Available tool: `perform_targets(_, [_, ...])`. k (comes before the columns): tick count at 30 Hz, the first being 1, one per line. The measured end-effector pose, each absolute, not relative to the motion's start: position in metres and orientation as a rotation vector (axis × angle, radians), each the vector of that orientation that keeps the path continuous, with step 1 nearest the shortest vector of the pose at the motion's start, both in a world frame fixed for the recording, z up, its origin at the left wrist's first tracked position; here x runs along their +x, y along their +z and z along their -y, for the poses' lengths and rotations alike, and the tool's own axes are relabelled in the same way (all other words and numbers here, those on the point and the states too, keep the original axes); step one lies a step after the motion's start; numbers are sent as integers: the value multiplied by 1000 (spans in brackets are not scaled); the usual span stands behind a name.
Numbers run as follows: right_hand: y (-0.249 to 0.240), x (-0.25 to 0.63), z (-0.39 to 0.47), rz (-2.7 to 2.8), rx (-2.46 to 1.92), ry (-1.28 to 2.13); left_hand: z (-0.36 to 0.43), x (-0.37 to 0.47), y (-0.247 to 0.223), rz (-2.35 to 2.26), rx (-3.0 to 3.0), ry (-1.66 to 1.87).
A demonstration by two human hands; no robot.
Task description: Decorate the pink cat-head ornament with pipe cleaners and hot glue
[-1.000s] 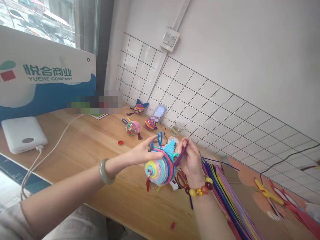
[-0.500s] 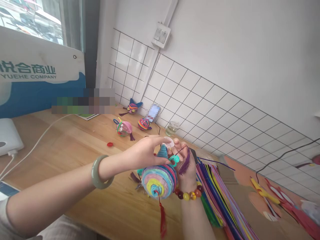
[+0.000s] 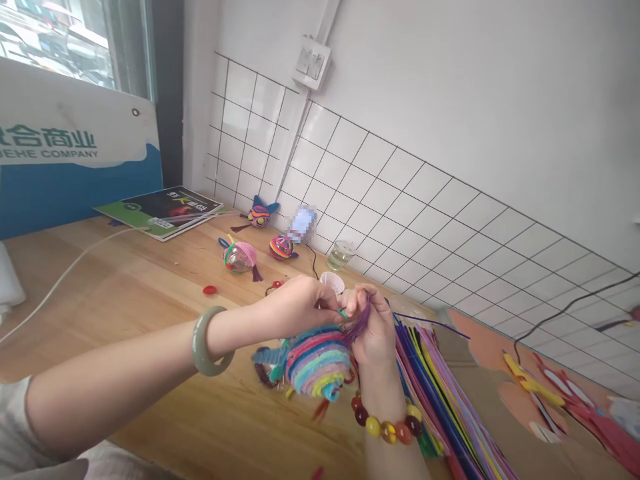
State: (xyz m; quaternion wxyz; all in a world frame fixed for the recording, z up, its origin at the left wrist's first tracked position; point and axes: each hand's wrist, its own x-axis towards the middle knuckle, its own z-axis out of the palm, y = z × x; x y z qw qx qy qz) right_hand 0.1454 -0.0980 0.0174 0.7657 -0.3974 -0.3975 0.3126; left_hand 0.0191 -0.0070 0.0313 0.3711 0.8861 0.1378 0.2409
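Note:
A ball-shaped ornament [image 3: 317, 363] wound with stripes of fuzzy pipe cleaner in pink, blue, teal and yellow hangs below my hands, tilted. My left hand [image 3: 295, 307], below a jade bangle, pinches at the ornament's top, by a small teal piece mostly hidden by the fingers. Close against it, my right hand [image 3: 374, 327] has its fingers closed around a purple tassel [image 3: 358, 323]. A blurred red tassel [image 3: 321, 409] dangles under the ball. A blue fuzzy fin [image 3: 267, 356] sticks out on the ball's left side.
Finished ornaments [image 3: 240, 257] stand toward the wall, near a phone [image 3: 302, 223] and a glass of liquid [image 3: 341, 255]. Bundled pipe cleaners [image 3: 450, 393] lie at the right, with yellow-handled scissors [image 3: 531, 380] beyond. A magazine [image 3: 160, 212] and white cable [image 3: 85, 257] are at the left.
The ornament has turned, its striped side swinging down to the right and its blue fin now pointing left. My two hands have drawn together, and the right fingers have closed on the purple tassel.

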Motion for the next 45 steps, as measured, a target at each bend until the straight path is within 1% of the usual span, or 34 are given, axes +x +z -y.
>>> perform_targets(3, [20,143,98,862,-858,695,6,19,32,-381,2258,624])
perform_targets(7, [22,139,96,831,-857,732,4,15,35,-300,2255,640])
perform_targets(14, [23,134,93,769,-872,797,3,8,35,-238,2131,536])
perform_targets(17, [22,135,95,786,-877,776,2,7,29,-223,2074,583])
perform_targets(23, [26,136,109,900,-916,728,0,1,26,-370,1915,754])
perform_targets(28, [27,135,109,889,-903,826,1,-2,29,-319,1973,739])
perform_targets(32, [27,132,106,851,-868,818,-1,1,27,-316,1959,713])
perform_targets(34, [25,130,108,874,-882,738,-2,3,27,-316,1949,717])
perform_targets(37, [20,127,112,1016,-976,517,0,8,27,-356,1950,757])
perform_targets(41, [11,125,118,1380,-1124,182,9,15,29,-447,1971,884])
perform_targets(45, [9,124,120,1680,-1152,-112,19,16,31,-495,2017,970])
